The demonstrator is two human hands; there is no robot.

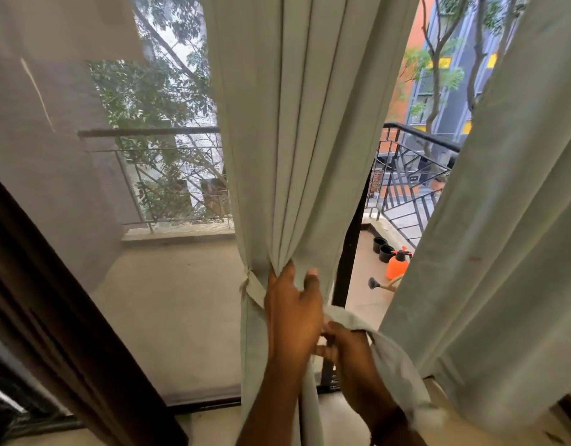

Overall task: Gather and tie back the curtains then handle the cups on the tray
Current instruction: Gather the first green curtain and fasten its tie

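At lower centre, the gathered pale green fabric curtain (293, 156) is pinched by the half-closed left hand (292, 313); its matching tie-back strip (390, 358) is gripped in the closed right hand (351, 355).

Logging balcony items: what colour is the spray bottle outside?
Orange body, black top, on the spray bottle; head view.

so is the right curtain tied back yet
No, the right curtain hangs loose with no tie around it, while the middle curtain is gathered at the tie.

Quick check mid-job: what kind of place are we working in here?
Probably a flat's room, at its balcony door: pale green curtain gathered by the hands, a mesh screen, and a railed balcony with an orange sprayer.
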